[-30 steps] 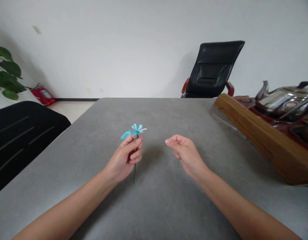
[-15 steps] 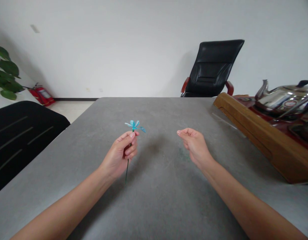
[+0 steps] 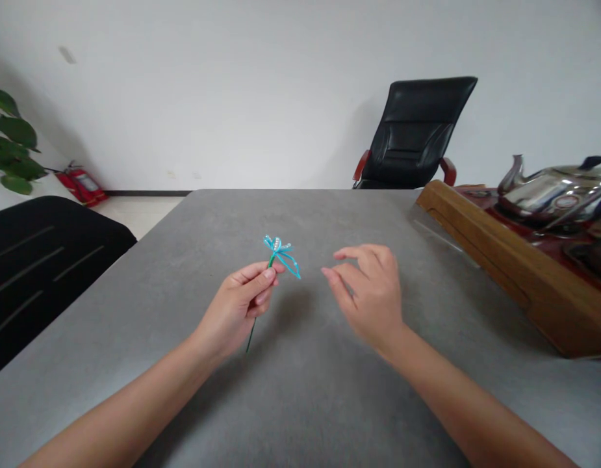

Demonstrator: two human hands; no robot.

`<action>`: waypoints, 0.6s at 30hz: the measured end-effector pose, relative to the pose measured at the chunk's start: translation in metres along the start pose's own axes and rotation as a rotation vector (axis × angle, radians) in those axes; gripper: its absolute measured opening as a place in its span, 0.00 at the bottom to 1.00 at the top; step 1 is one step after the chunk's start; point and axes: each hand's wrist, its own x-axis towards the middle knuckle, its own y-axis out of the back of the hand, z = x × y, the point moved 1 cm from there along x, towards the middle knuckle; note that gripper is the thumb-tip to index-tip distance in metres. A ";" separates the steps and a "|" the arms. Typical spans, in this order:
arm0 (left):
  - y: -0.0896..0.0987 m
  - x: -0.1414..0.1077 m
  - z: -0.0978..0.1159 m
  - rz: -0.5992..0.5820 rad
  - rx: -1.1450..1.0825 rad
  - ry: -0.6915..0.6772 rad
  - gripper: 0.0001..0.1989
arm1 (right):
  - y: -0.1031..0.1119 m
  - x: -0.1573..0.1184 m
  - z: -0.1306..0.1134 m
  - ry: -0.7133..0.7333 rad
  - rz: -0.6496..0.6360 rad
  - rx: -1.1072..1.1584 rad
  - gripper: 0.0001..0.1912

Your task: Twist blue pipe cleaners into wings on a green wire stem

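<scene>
Pinched between thumb and fingers, an artificial flower (image 3: 277,247) is held by my left hand (image 3: 246,292) above the grey table. Its blue petals are thin loops with small whitish, bead-like dots, and one loop droops to the right. A thin green stem runs down through the hand and shows again below it. My right hand (image 3: 371,286) hovers to the right of the petals, apart from them. Its thumb and fingers are spread, and nothing is between them.
On the right, a wooden tea tray (image 3: 514,273) carries a shiny metal kettle (image 3: 558,192). A black office chair (image 3: 417,130) stands beyond the grey table (image 3: 300,403). A black chair back (image 3: 47,266), a red fire extinguisher (image 3: 83,185) and a leafy plant (image 3: 15,140) are at the left.
The flower has tilted to the right and moved slightly that way with my left hand. My right hand has opened from a pinch and come a little closer to the flower.
</scene>
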 end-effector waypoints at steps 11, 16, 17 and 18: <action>-0.015 -0.016 -0.002 -0.034 0.073 0.072 0.11 | -0.018 -0.013 -0.052 -0.302 -0.293 0.639 0.20; -0.019 -0.018 -0.003 -0.053 0.121 0.066 0.12 | -0.026 -0.013 -0.048 -0.626 -0.388 1.110 0.12; -0.019 -0.018 -0.003 -0.048 0.130 0.059 0.12 | -0.026 -0.013 -0.048 -0.684 -0.381 1.134 0.11; -0.019 -0.017 -0.003 -0.044 0.134 0.054 0.12 | -0.024 -0.014 -0.048 -0.731 -0.363 1.137 0.10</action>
